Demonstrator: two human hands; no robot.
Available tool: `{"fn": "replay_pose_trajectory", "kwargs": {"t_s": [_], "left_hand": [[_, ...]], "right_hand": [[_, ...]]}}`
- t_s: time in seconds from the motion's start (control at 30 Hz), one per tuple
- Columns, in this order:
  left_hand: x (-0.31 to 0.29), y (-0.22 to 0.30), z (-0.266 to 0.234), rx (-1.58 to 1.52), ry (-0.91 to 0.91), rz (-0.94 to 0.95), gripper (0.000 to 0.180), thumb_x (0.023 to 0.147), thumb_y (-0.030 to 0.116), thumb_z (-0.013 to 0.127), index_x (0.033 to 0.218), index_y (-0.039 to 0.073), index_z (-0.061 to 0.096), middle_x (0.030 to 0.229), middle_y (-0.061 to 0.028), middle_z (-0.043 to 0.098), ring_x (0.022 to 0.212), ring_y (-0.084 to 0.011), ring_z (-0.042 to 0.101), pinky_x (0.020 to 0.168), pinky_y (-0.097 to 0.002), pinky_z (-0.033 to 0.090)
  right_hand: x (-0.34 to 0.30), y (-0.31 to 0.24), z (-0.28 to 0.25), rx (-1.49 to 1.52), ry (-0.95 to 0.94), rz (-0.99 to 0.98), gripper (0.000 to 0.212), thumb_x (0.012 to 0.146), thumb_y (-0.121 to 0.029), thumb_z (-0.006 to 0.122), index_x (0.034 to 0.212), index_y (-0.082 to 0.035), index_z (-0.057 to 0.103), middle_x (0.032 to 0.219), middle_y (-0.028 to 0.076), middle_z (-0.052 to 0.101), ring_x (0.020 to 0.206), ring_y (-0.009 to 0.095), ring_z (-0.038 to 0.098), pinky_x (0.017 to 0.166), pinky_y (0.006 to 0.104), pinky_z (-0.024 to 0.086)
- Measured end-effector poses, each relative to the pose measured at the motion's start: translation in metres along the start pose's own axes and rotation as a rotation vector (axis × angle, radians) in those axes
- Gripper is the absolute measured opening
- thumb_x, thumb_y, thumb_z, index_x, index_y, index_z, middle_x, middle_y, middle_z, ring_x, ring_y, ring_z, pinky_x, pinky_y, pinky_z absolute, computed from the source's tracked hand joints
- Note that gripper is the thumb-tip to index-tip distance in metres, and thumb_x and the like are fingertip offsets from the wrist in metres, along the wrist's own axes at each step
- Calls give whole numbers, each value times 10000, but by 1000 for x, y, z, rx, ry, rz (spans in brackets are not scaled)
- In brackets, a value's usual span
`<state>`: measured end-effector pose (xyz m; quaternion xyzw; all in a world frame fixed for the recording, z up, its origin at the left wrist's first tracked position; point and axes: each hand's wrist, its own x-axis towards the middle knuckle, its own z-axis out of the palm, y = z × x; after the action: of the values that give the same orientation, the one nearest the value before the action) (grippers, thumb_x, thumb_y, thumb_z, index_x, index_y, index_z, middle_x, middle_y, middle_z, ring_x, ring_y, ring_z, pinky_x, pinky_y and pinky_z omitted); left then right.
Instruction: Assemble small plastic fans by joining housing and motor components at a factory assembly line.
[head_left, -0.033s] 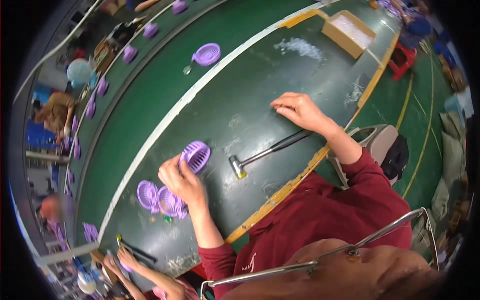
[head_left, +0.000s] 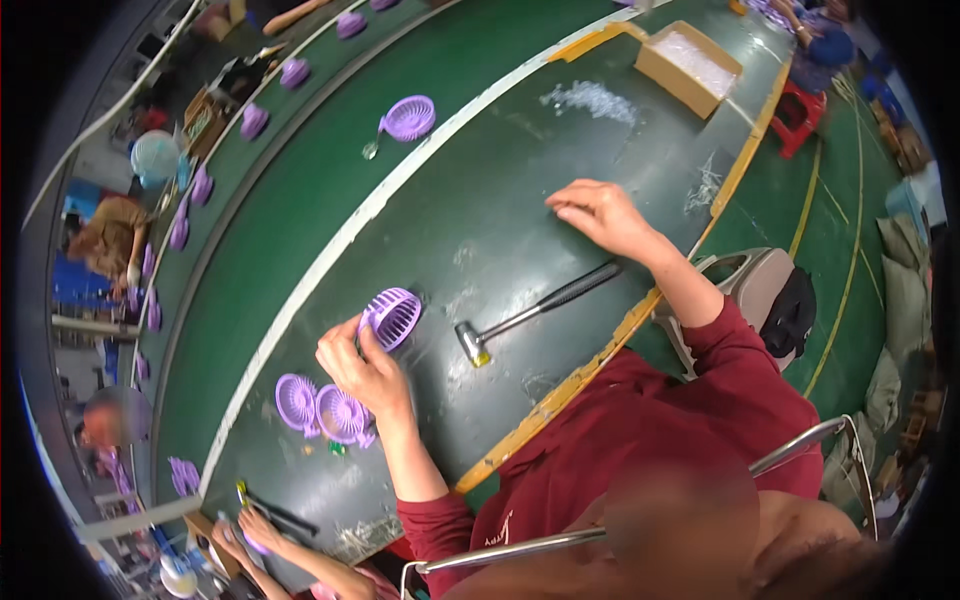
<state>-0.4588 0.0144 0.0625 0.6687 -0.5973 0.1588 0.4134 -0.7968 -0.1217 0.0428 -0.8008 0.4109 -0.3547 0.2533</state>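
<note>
My left hand [head_left: 362, 368] is closed on the edge of a purple slotted fan grille [head_left: 392, 319], tilted above the green table. Just left of that hand lie two round purple fan parts [head_left: 296, 402] with ribbed faces, side by side; my fingers and wrist partly cover the nearer one. My right hand [head_left: 606, 216] hovers over the table farther right, fingers together and thumb against them. Whatever it may hold is too small to make out. Between my hands rests a hammer [head_left: 540, 310], its metal head towards my left hand and its black handle towards my right forearm.
Clear small pieces [head_left: 592, 100] lie heaped near a cardboard box [head_left: 690, 70]. Beyond a white strip, a purple fan part [head_left: 408, 119] sits on the green belt. A co-worker's hands [head_left: 258, 528] work at lower left beside another hammer. A chair [head_left: 745, 290] stands right.
The whole view has shifted slightly. The fan grille in my left hand is turned a little, showing more of its slots. My right hand has barely moved.
</note>
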Motion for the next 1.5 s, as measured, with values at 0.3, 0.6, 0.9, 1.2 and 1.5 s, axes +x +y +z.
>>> {"fn": "replay_pose_trajectory", "kwargs": {"t_s": [0.3,0.6,0.9,1.2,1.5], "left_hand": [[28,50,63,-243,-106,122,142,787,-10,719,902,24,641,873,-128,603,851,-302,565,760,-405,452],[28,71,72,-267,-160,166,160,767,49,751,894,47,654,855,-103,608,815,-293,573,742,-394,437],[21,80,66,-250,-168,171,148,779,61,753,883,44,648,833,-99,603,808,-282,586,744,-390,446],[18,84,68,-259,-134,187,154,776,55,752,870,48,631,822,-99,590,791,-282,578,724,-389,436],[17,84,67,-260,-114,201,158,775,57,755,869,56,628,812,-87,583,773,-271,569,704,-381,426]], "right_hand": [[68,104,-35,-205,328,167,172,868,-140,682,1012,-61,731,995,144,711,906,325,692,803,404,546],[103,138,-13,-443,297,201,141,805,-249,754,897,-147,722,926,76,706,824,282,689,696,406,543],[51,-22,23,815,-158,309,145,886,-79,717,1014,-12,711,864,36,710,701,76,651,589,206,513],[33,-46,54,935,-173,275,189,903,-62,698,1073,18,721,888,53,724,702,69,648,572,192,515],[28,-51,54,929,-172,248,182,909,-57,693,1073,9,732,889,57,728,687,72,645,567,199,522]]}}
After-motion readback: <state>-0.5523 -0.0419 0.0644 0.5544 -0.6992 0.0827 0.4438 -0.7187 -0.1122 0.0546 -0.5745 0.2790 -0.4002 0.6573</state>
